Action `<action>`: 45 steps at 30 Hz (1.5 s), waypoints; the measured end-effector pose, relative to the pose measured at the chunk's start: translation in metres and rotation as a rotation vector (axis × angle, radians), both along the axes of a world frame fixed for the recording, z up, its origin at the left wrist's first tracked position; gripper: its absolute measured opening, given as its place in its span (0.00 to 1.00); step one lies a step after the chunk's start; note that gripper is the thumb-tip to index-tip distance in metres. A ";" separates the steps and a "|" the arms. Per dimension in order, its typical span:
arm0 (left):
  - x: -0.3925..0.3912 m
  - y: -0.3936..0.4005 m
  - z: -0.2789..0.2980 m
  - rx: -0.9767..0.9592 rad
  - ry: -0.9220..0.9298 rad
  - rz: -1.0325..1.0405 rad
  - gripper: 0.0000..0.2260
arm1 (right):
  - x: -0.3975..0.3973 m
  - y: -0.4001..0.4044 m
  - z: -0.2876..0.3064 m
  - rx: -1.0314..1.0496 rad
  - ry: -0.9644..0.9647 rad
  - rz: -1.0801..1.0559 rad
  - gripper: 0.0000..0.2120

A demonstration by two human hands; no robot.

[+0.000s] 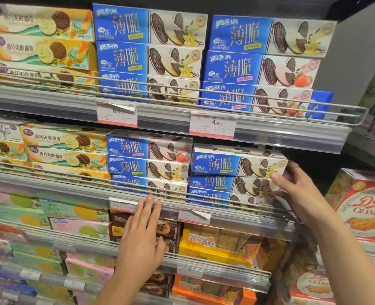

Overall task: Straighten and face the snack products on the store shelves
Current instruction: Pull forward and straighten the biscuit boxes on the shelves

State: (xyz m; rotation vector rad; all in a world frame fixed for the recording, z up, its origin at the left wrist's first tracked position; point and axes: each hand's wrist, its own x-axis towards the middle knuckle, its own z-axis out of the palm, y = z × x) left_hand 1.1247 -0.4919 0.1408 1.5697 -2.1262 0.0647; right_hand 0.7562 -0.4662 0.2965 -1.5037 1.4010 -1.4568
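Note:
Blue and white thin-cookie boxes fill the two upper shelves. On the middle shelf, the right stack's top box (237,162) sits slightly askew over the boxes below it. My right hand (296,190) grips the right end of that stack, thumb on the top box's front corner, fingers behind. A second stack of blue boxes (149,164) stands to its left. My left hand (142,234) reaches up with straight fingers touching the middle shelf's front rail (204,208), holding nothing.
Yellow cookie boxes (65,148) stand left of the blue stacks. Wire guard rails (226,93) run along each shelf front, with price tags (213,125) below. Brown and yellow boxes (215,245) fill the lower shelf. Red cranberry cookie boxes (367,212) sit on a display at the right.

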 end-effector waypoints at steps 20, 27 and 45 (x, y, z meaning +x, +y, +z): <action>0.010 0.014 0.102 -0.235 0.138 0.004 0.24 | 0.013 0.004 0.012 -0.115 -0.111 -0.183 0.23; 0.018 -0.035 0.166 -0.435 0.012 0.013 0.28 | 0.017 0.007 0.013 -0.084 -0.065 -0.200 0.36; 0.020 -0.061 0.176 -0.460 -0.216 -0.012 0.33 | 0.068 0.065 0.079 -0.742 0.791 -0.707 0.07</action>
